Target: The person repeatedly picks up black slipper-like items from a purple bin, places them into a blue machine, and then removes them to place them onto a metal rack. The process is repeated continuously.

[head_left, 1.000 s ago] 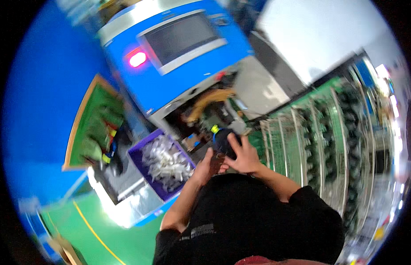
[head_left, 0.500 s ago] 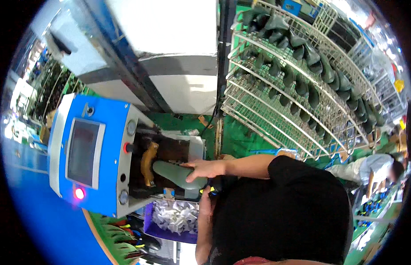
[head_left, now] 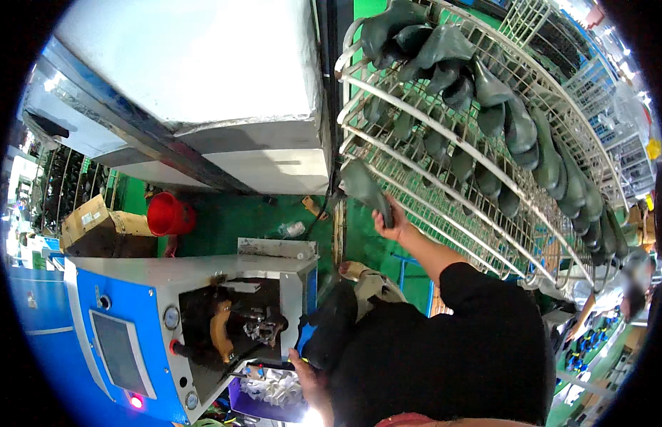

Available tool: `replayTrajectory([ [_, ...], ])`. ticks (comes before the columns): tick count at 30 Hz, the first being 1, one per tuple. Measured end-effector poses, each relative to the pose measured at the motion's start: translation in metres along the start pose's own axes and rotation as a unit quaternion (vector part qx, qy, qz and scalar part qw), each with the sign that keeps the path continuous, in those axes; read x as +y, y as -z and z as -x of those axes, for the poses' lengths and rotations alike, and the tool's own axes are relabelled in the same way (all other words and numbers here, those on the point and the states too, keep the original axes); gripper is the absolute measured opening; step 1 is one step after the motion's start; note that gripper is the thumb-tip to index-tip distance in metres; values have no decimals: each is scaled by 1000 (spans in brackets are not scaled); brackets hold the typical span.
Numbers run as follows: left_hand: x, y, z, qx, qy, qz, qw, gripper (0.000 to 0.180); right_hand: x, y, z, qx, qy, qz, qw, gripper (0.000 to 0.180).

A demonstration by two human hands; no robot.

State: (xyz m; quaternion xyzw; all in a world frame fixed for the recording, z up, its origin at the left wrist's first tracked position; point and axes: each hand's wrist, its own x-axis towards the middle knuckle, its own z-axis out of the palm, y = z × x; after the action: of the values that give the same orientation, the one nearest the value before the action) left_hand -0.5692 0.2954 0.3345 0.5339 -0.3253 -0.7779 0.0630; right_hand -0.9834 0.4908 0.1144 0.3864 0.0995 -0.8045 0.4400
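Observation:
My right hand (head_left: pixel 393 220) is closed around the end of a dark green, foot-shaped shoe last (head_left: pixel 364 186), held up in front of the wire rack (head_left: pixel 416 114). Near the machine's front, my left hand (head_left: pixel 308 376) is low beside my body, its fingers at the edge of a black shoe (head_left: pixel 329 338) with a blue patch; part of that grip is hidden. Inside the opening of the blue and white machine (head_left: pixel 128 320) sit a curved tan pad (head_left: pixel 221 331) and a metal clamp (head_left: pixel 263 331), with no last on them.
Several dark green lasts (head_left: pixel 519 124) fill the rack's tiers. A purple bin (head_left: pixel 263 407) of white scraps stands below the machine. Behind it are a red bucket (head_left: pixel 171 213) and cardboard boxes (head_left: pixel 96 224). Another person (head_left: pixel 594 295) works at far right.
The last has come off the machine and moved up and right in my right hand toward the rack. The black shoe is now apart from it, by my left hand. My view has shifted right.

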Motion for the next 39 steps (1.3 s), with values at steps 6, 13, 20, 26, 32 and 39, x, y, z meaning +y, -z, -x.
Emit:
replayTrajectory([
  [6,7,-2,-37,31,78,0,997,82,-102,-74,-114,-253,153,-188,937,64],
  [13,12,34,-39,-120,-120,-109,979,72,-122,-91,-160,-159,272,-69,946,24],
  [20,-75,210,80,73,-322,19,944,58,76,-43,-77,10,55,299,953,17],
  [26,-122,325,167,284,-457,326,777,27,343,-95,44,-205,24,781,589,33],
  [32,-266,450,99,636,-74,-102,762,31,571,-185,105,-680,488,510,200,36],
  [39,-195,486,13,617,-198,-380,661,54,660,-178,54,-514,697,497,-60,51],
])
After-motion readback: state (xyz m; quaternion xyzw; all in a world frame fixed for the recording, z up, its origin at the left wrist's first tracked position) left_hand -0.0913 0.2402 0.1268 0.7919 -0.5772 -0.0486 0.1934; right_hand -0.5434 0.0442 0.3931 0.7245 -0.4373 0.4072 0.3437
